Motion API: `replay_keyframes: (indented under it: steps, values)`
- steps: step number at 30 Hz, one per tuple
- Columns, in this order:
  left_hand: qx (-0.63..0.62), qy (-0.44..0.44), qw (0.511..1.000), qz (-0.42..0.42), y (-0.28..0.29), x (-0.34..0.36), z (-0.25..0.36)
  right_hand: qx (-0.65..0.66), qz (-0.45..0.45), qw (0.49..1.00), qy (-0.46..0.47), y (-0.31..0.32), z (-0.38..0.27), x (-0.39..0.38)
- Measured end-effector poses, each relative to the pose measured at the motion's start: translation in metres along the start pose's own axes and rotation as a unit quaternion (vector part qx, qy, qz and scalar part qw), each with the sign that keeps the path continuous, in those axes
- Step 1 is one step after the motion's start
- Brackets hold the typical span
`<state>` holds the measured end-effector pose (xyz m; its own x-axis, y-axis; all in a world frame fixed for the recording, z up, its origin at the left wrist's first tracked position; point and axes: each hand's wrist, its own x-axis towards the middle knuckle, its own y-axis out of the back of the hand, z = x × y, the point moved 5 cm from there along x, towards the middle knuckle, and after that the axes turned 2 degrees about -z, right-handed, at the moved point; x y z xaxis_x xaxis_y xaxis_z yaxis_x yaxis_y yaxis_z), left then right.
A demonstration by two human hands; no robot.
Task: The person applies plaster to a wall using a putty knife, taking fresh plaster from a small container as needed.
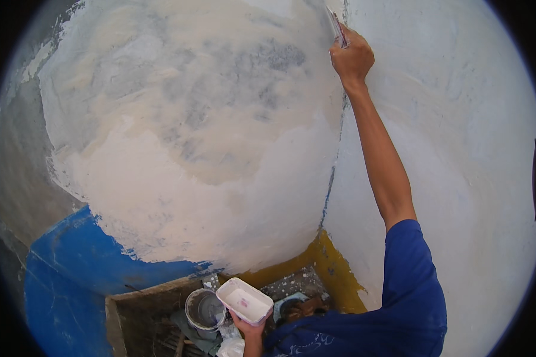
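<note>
My right arm reaches high toward the corner where two plastered walls meet. At its end my right hand is closed around a putty knife, whose blade lies close to the far wall beside the corner. Whether the blade touches the wall I cannot tell. Low in front of my body, my left hand grips a white rectangular tub from below. Pale residue coats the inside of this tub. The far wall carries patchy white and cream putty with grey showing through.
A bucket with grey material stands left of the tub. Beneath it is a rough-edged box-like enclosure holding clutter. Blue paint covers the lower left wall, and a yellow band runs along the corner's base. The right wall is whitish.
</note>
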<state>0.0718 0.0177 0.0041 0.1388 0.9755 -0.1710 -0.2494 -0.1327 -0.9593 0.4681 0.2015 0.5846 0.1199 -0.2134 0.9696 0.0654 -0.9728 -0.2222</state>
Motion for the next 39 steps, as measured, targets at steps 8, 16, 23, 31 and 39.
replay_keyframes:
  steps: [8, 16, 23, 31, 39]
  values:
    - [-0.023, 0.014, 1.000, 0.006, -0.006, -0.008, 0.002, 0.073, -0.124, 0.983, 0.114, -0.002, -0.068, -0.052]
    - [-0.013, 0.029, 0.999, -0.020, -0.008, -0.002, -0.001, -0.018, -0.041, 0.988, 0.146, -0.004, -0.023, -0.056]
    - [-0.006, 0.011, 1.000, -0.009, -0.010, -0.011, 0.000, 0.086, -0.026, 0.988, 0.125, 0.016, -0.013, -0.053]
    - [-0.012, 0.010, 1.000, -0.013, -0.001, -0.004, -0.006, 0.020, -0.033, 0.996, 0.074, -0.006, -0.018, -0.020]
    - [-0.018, 0.035, 0.999, 0.007, 0.005, 0.003, -0.011, 0.168, -0.178, 0.965, 0.098, 0.011, -0.074, -0.073]
